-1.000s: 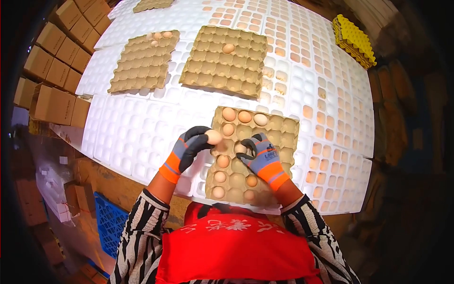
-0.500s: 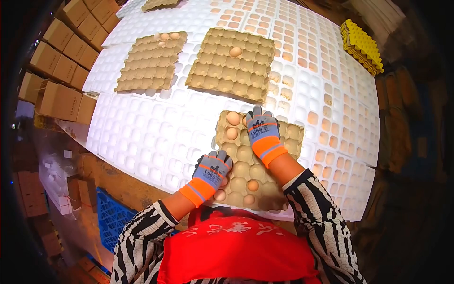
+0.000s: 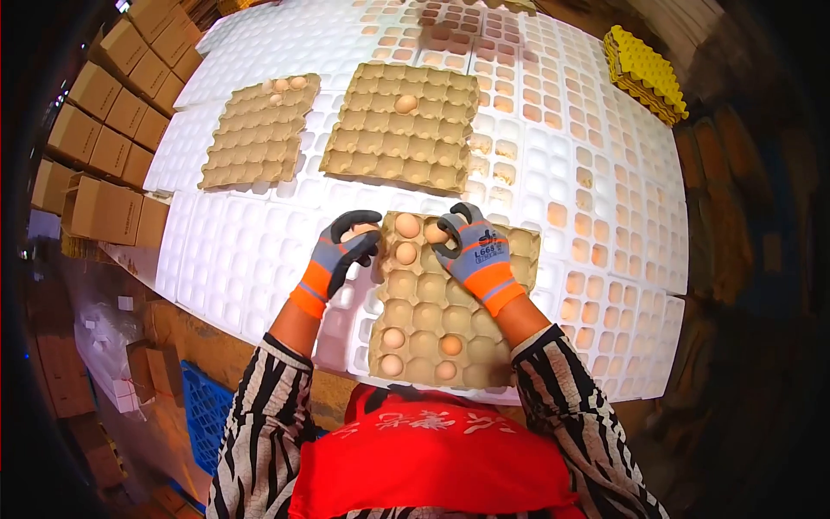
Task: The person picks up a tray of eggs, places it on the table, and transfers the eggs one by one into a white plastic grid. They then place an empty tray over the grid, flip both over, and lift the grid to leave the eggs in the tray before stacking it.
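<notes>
item, far left: cardboard boxes (image 3: 104, 208), stacked clear of the work. item: left far tray (image 3: 251, 143), grey-brown pulp, a few eggs grouped at its far edge, lying flat on white moulded sheets (image 3: 233, 251). item: left hand (image 3: 339, 253), gloved, grip closed on a pale egg (image 3: 356, 232), fingers over and thumb beneath, a hold seemingly chosen to bear the shell without pinching it; egg raised just beside the left edge of the near tray (image 3: 432, 290), probably for a short reach into the cups. item: near tray, flat in front of the person, presumably so that both hands could reach every row; eggs seated singly, at its far left corner and towards its near edge, each cup keeping its egg from rolling. item: middle tray (image 3: 398, 143), beyond the near tray, one egg (image 3: 405, 105) in it. item: right hand (image 3: 474, 253), gloved, grip curled at a far-row egg (image 3: 433, 232), fingertips touching; whether it grasped that egg or merely rested there, could not tell. item, far right: yellow trays (image 3: 647, 76), nested in a stack, likely to save room. orientation: raised egg, long axis apparently crosswise, roughly level, narrow end hidden by the glove; near tray, long axis running away from the person, far end leaning slightly right.
</notes>
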### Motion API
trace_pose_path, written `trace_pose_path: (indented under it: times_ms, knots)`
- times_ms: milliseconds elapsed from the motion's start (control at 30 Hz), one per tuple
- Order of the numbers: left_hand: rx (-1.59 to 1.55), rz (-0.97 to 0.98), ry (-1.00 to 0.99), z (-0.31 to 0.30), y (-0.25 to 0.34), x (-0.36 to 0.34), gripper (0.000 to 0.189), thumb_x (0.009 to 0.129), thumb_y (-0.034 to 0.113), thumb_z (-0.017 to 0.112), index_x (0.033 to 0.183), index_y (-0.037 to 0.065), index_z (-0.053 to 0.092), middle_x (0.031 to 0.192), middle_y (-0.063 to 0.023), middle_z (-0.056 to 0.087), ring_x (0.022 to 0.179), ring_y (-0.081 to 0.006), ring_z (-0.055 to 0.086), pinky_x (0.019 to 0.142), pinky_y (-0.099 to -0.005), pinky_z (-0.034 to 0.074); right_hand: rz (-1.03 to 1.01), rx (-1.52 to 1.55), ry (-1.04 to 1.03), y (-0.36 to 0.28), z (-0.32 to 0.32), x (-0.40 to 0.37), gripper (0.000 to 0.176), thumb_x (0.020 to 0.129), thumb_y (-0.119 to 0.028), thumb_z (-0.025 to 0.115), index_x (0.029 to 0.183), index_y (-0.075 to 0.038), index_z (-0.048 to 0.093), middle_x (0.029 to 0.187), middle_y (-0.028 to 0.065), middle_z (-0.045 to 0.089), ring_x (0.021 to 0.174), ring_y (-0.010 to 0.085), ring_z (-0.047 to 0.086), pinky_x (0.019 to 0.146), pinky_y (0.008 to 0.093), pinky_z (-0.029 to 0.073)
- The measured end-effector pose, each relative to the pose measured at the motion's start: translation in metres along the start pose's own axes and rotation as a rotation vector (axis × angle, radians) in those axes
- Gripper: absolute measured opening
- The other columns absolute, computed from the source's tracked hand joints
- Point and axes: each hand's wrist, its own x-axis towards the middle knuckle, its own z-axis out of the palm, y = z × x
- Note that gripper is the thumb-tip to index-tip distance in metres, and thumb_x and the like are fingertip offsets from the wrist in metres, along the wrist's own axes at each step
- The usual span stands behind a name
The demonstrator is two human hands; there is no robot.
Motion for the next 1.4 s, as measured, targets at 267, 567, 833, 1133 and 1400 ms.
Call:
trace_pose_path:
  times_ms: [267, 567, 833, 1133, 1400]
  knots:
    - [1.441, 0.162, 0.002, 0.049, 0.037, 0.039, 0.042, 0.076, 0.026, 0.074, 0.117, 0.022, 0.065, 0.120, -0.0107, 0.054, 0.101, -0.0312, 0.061, 0.084, -0.0406, 0.053, 0.011, 0.158, 0.064, 0.030, -0.027, -0.030, 0.035, 0.079, -0.030, 0.073, 0.112, -0.019, 0.066, 0.118, 0.0119, 0.057, 0.099, 0.0313, 0.063, 0.080, 0.0409, 0.053]
    - [1.467, 0.367, 0.143, 0.054, 0.030, 0.028, 0.034, 0.072, 0.028, 0.076, 0.101, 0.016, 0.065, 0.118, -0.0095, 0.055, 0.099, -0.0300, 0.060, 0.078, -0.0408, 0.054, 0.033, -0.610, -0.171, 0.016, -0.007, 0.008, 0.037, 0.076, -0.028, 0.072, 0.107, -0.011, 0.060, 0.110, 0.0115, 0.054, 0.089, 0.0305, 0.062, 0.072, 0.0386, 0.052]
    - [-0.354, -0.132, -0.165, 0.037, 0.018, -0.003, 0.049, 0.095, 0.046, 0.054, 0.113, 0.001, 0.061, 0.092, -0.0065, 0.063, 0.069, -0.0119, 0.055, 0.055, -0.0232, 0.042, 0.237, 0.984, -0.014, 0.055, -0.042, -0.013, 0.042, 0.084, -0.023, 0.069, 0.121, -0.006, 0.059, 0.100, 0.0063, 0.061, 0.085, 0.0140, 0.059, 0.069, 0.0265, 0.050]
    - [-0.109, -0.260, -0.420, 0.147, 0.045, 0.031, 0.052, 0.101, 0.047, 0.036, 0.114, 0.002, 0.062, 0.094, -0.0059, 0.066, 0.066, -0.0105, 0.055, 0.056, -0.0205, 0.042, 0.273, 1.702, -0.096, 0.131, -0.094, -0.056, 0.027, 0.098, -0.018, 0.050, 0.113, 0.002, 0.059, 0.090, 0.0089, 0.065, 0.059, 0.0110, 0.052, 0.051, 0.0240, 0.042]
    - [0.212, -0.126, -0.157, 0.228, 0.067, 0.110, 0.030, 0.081, 0.028, 0.078, 0.097, 0.005, 0.068, 0.068, 0.0031, 0.057, 0.050, -0.0051, 0.049, 0.047, -0.0210, 0.040, 0.815, 0.869, 0.222, 0.284, -0.165, -0.024, 0.034, 0.085, -0.028, 0.074, 0.108, -0.006, 0.064, 0.069, 0.0009, 0.058, 0.057, 0.0092, 0.054, 0.054, 0.0246, 0.047]
